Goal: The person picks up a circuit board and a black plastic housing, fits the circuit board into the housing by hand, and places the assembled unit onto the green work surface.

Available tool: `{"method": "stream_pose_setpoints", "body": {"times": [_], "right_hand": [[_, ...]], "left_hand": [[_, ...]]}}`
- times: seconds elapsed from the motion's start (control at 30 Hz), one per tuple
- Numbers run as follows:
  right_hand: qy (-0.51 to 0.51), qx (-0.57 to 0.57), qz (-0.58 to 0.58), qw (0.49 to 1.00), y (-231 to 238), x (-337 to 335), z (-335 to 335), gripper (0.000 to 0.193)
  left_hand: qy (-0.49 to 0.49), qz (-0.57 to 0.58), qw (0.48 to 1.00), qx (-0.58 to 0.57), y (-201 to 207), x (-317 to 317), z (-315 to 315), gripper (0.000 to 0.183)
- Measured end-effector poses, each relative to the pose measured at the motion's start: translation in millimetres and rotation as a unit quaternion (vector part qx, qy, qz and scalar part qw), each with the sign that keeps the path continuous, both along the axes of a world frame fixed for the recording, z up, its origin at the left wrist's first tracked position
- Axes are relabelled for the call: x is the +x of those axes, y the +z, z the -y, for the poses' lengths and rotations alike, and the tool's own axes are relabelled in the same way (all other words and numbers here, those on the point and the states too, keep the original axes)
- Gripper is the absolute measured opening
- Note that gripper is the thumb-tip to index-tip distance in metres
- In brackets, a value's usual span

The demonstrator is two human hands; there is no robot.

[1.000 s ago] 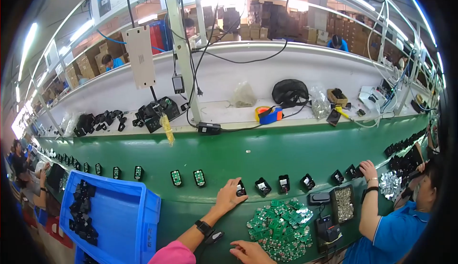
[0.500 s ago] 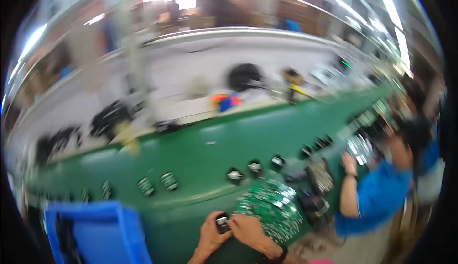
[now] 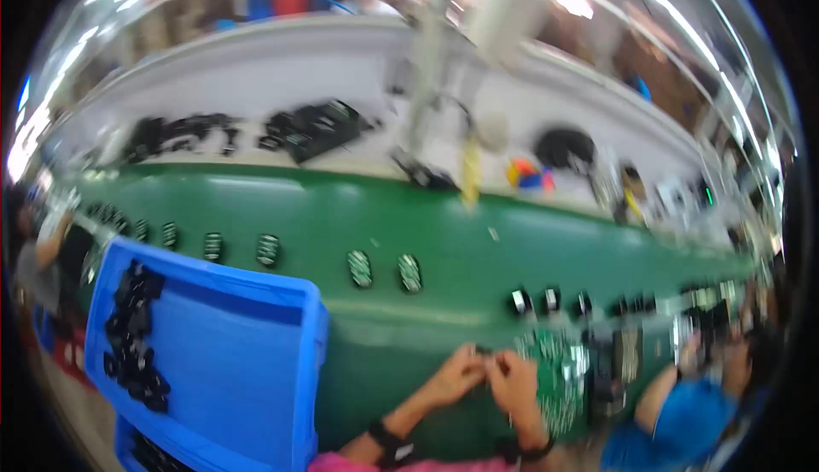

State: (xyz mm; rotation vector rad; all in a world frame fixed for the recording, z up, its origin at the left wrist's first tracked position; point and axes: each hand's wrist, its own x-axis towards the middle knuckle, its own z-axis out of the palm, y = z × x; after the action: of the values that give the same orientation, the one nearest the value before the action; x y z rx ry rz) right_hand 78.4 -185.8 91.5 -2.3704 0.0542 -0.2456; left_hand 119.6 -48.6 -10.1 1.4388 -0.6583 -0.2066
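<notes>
Over the near edge of the green work surface (image 3: 392,370), my left hand (image 3: 457,376) and my right hand (image 3: 517,383) meet with bent fingers. A small black part (image 3: 484,351) is pinched between their fingertips, mostly covered, so its shape is hard to make out. Right beside my right hand lies a spread pile of green circuit boards (image 3: 554,378). Just beyond that pile stand several black housings with pale faces, among them one black housing (image 3: 520,301). Farther left, oval pieces with green boards, such as this oval piece (image 3: 409,274), sit in a spaced row.
A large blue bin (image 3: 311,335) stands to my left, with black parts (image 3: 136,340) heaped along its left side. Dark trays (image 3: 607,370) lie right of the boards. A co-worker in blue (image 3: 682,416) sits at right. Black items (image 3: 316,126) rest on the back shelf.
My view has swung left, so everything appears farther right and more of the blue bin shows. The black part was plainly visible in my left hand; now fingers of both hands cover most of it.
</notes>
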Motion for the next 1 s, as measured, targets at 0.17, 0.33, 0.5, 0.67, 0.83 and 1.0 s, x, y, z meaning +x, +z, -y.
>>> {"method": "stream_pose_setpoints", "body": {"times": [0.17,0.33,0.5,0.67,0.83,1.0], "right_hand": [[-0.019,0.082,-0.022,0.996,26,7,15,0.018],[-0.163,-0.105,-0.036,0.980,6,-10,112,0.014],[-0.108,-0.202,-0.046,0.972,-5,9,181,0.038],[-0.068,-0.209,-0.107,0.970,-30,19,220,0.046],[-0.093,-0.239,-0.040,0.966,-55,17,218,0.022],[-0.117,-0.334,0.089,0.931,-25,2,198,0.017]], "left_hand": [[-0.091,-0.227,0.970,-0.007,27,38,-5,0.025],[-0.122,-0.206,0.971,-0.008,19,39,20,0.027],[-0.095,-0.136,0.986,-0.001,15,39,9,0.028],[-0.092,-0.107,0.989,-0.037,5,30,27,0.027],[-0.116,-0.185,0.972,-0.082,13,25,24,0.029],[-0.105,-0.156,0.981,-0.056,-5,19,28,0.027]]}}
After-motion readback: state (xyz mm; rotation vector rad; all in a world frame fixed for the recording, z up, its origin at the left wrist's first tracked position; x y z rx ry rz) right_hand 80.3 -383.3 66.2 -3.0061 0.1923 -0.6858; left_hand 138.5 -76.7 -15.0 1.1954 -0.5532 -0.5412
